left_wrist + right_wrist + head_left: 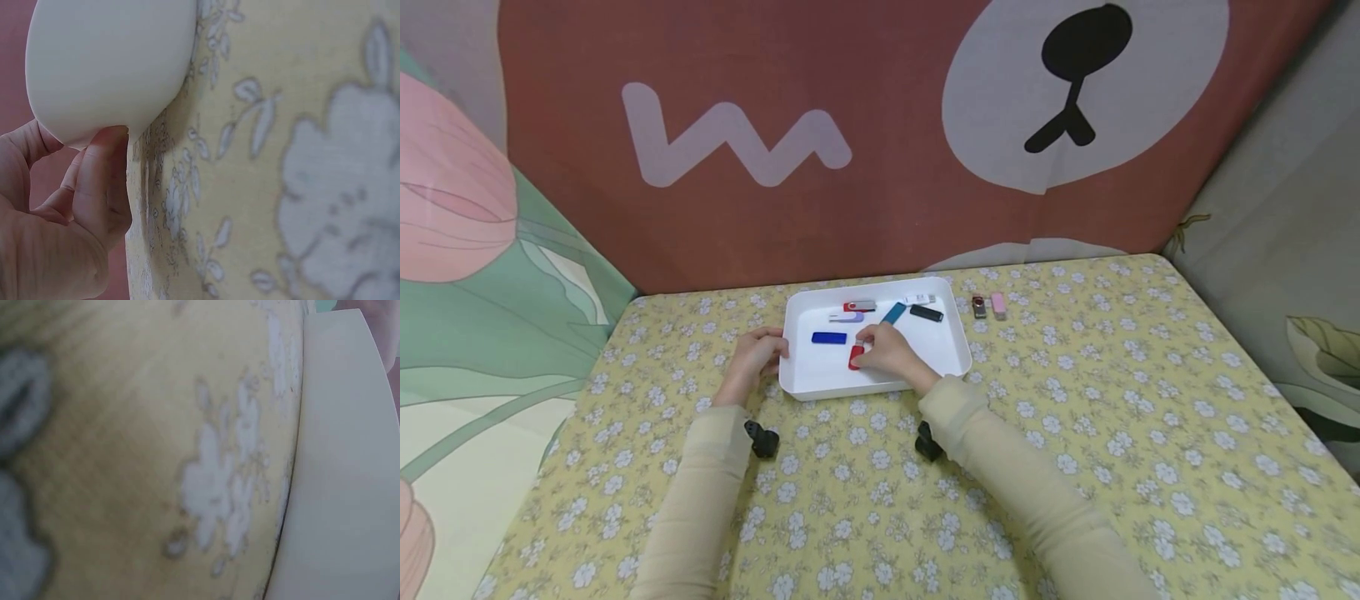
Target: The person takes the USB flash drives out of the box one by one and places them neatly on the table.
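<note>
A shallow white tray [805, 367] lies on the flowered cloth. My left hand [757, 358] grips its left rim; the left wrist view shows that hand's fingers [103, 181] around the tray wall. Over the tray's interior, my right hand [886, 350] pinches a red USB stick [854, 358] at its metal end. Just left of it is a dark blue USB stick [829, 338]. Farther back in the tray are a red-and-silver swivel stick [859, 307], a lavender one [847, 317], a teal one [894, 313], a white one [919, 299] and a black one [927, 313].
Right of the tray, on the yellow tablecloth [1075, 375], lie a dark red-and-silver USB stick [979, 307] and a pink one [998, 306]. Behind the table hangs a reddish-brown cloth [880, 217] with a cartoon face. The tray's outer wall [344, 475] fills the right wrist view's right side.
</note>
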The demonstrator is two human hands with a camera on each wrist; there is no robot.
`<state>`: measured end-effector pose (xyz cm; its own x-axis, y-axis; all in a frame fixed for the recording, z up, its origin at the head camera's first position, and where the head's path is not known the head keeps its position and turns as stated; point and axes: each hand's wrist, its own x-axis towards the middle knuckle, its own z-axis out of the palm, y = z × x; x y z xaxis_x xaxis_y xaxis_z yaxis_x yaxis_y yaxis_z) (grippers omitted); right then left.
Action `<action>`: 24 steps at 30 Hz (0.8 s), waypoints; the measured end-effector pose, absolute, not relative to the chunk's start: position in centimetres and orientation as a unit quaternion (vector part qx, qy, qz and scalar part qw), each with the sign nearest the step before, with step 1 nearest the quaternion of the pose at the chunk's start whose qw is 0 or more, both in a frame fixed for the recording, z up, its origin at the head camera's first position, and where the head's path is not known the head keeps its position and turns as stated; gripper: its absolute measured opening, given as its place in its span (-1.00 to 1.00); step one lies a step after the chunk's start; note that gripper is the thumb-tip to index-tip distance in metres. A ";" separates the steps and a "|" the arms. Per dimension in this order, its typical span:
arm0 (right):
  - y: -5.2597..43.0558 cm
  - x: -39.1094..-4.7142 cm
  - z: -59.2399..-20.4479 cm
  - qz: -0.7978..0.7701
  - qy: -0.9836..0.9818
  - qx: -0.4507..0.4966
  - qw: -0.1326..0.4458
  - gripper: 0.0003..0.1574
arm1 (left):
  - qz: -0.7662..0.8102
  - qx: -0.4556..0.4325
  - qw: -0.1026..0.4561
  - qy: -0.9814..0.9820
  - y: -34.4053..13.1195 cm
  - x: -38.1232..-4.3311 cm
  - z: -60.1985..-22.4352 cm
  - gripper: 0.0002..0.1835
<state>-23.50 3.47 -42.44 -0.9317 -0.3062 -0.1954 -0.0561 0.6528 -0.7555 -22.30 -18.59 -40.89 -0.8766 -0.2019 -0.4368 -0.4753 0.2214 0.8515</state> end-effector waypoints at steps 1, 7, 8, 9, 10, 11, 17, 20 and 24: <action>3.5 -23.5 -42.5 -0.405 0.895 -0.103 0.155 -0.40 | 0.584 -0.217 0.117 0.774 -18.6 -22.3 -40.9 -0.47; 3.7 -23.6 -42.6 -0.420 0.888 -0.109 0.153 -0.43 | 0.583 -0.212 0.115 0.776 -18.6 -22.2 -41.0 -0.46; 3.8 -23.6 -42.6 -0.424 0.886 -0.109 0.153 -0.44 | 0.584 -0.213 0.114 0.775 -18.6 -22.2 -41.0 -0.47; 3.8 -23.6 -42.6 -0.428 0.884 -0.110 0.154 -0.44 | 0.585 -0.213 0.115 0.774 -18.6 -22.2 -41.0 -0.47; 3.8 -23.6 -42.6 -0.433 0.881 -0.109 0.156 -0.45 | 0.586 -0.214 0.114 0.773 -18.6 -22.2 -40.9 -0.47; 3.8 -23.6 -42.6 -0.438 0.878 -0.109 0.157 -0.45 | 0.586 -0.214 0.114 0.773 -18.6 -22.2 -40.9 -0.47; 3.8 -23.8 -42.6 -0.458 0.867 -0.098 0.168 -0.46 | 0.589 -0.216 0.116 0.770 -18.6 -22.3 -40.9 -0.46; 3.9 -23.8 -42.7 -0.466 0.864 -0.090 0.166 -0.45 | 0.587 -0.224 0.119 0.769 -18.6 -22.4 -40.8 -0.45; 4.2 -23.8 -42.8 -0.477 0.860 -0.083 0.158 -0.46 | 0.584 -0.236 0.123 0.767 -18.6 -22.6 -40.9 -0.45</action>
